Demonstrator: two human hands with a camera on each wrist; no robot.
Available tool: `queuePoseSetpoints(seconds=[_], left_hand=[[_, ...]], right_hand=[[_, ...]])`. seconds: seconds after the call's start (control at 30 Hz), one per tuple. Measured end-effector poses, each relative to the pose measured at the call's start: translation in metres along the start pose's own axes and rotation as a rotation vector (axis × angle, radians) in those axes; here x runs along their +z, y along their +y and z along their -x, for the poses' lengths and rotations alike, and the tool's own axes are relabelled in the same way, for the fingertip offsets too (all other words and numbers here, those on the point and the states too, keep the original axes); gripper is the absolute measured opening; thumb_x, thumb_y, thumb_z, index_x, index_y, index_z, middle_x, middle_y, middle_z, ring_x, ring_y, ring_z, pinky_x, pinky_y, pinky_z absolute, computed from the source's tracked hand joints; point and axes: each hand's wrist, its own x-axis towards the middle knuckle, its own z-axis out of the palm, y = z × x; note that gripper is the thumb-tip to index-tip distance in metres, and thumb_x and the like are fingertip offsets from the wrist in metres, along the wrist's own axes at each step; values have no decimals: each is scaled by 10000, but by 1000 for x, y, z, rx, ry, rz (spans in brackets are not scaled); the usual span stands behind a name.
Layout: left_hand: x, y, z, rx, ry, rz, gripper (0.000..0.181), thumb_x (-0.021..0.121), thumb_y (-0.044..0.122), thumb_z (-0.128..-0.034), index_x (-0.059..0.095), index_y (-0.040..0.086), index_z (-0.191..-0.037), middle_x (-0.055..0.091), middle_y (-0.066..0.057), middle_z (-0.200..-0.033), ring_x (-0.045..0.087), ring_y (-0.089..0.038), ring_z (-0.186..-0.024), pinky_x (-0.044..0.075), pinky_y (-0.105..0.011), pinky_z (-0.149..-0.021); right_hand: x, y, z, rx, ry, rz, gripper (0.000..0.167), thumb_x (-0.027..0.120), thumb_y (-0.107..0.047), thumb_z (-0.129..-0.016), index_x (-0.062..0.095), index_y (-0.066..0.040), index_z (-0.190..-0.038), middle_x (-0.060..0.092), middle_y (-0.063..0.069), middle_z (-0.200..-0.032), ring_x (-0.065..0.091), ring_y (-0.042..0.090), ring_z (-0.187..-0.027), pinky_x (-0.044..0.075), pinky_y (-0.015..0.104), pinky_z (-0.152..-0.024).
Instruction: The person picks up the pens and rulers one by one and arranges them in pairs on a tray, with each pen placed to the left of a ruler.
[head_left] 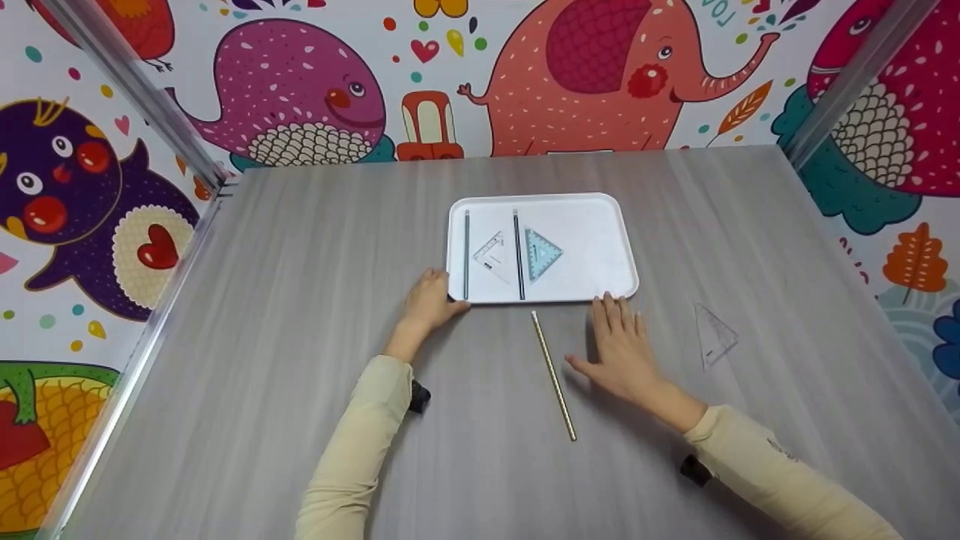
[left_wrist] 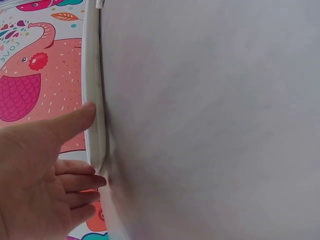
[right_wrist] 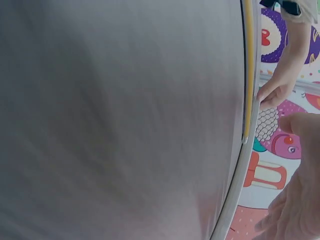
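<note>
A white tray [head_left: 592, 247] lies on the table. My left hand [head_left: 429, 301] touches its near left corner, thumb at the front edge; the left wrist view shows the thumb [left_wrist: 80, 122] against the tray's side and the fingers loosely bent by the corner. My right hand [head_left: 622, 349] is spread, its fairly straight fingertips at the tray's near right edge. Inside the tray lie a grey pencil [head_left: 466, 255], a clear set square [head_left: 491, 256], a dark pencil [head_left: 518, 255] and a bluish set square [head_left: 543, 253]. A gold pencil [head_left: 553, 375] lies between my hands.
Another clear set square [head_left: 718, 337] lies on the table [head_left: 300, 247], right of my right hand. Behind the table stands a wall with cartoon animals [head_left: 585, 82]. Metal posts [head_left: 855, 82] rise at the back corners.
</note>
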Motion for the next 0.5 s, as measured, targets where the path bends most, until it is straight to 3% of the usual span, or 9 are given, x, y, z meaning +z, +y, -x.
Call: queuePoseSetpoints(seconds=[0.2, 0.4, 0.5], left_hand=[[1, -2, -1, -15, -10, 22, 625, 691, 335, -789, 485, -59, -1229, 462, -227, -1305, 337, -333, -1279, 267, -405, -1069], [1, -4, 0, -8, -7, 47, 630, 699, 328, -784, 481, -53, -1237, 452, -217, -1320, 303, -333, -1300, 239, -405, -1083], [2, -5, 0, -1, 1, 55, 613, 703, 325, -780, 495, -47, -1221, 468, -215, -1306, 327, -331, -1285, 258, -400, -1074]], right_hand=[[-2, -7, 9, -8, -2, -1, 943, 665, -496, -725, 298, 119, -1340, 332, 319, -1353, 267, 493, -1253, 227, 615, -1002], [-4, -18, 17, -71, 80, 0, 937, 692, -524, -664, 399, 156, -1239, 470, 320, -1189, 426, 484, -1091, 368, 577, -885], [-4, -24, 21, -72, 70, -9, 923, 708, -517, -647, 423, 146, -1222, 505, 302, -1114, 472, 447, -1013, 434, 547, -788]])
